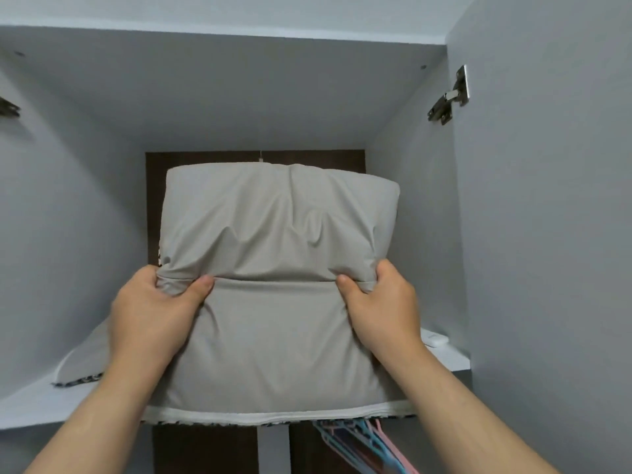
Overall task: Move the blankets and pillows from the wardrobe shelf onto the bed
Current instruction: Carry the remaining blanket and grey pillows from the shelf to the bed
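Note:
A beige-grey pillow (277,241) stands in the middle of the wardrobe's upper shelf (30,405), its lower edge with a white seam hanging over the shelf front. My left hand (154,309) grips the pillow's left side, thumb pressed into the fabric. My right hand (379,302) grips its right side the same way. Another flat piece of bedding (82,364) with a patterned edge lies on the shelf behind my left hand, partly hidden. The bed is out of view.
The grey wardrobe side walls close in left and right, with the top panel overhead. A door hinge (448,97) sticks out at the upper right. A small white object (434,338) lies at the shelf's right end. Blue and pink hangers (362,443) hang below the shelf.

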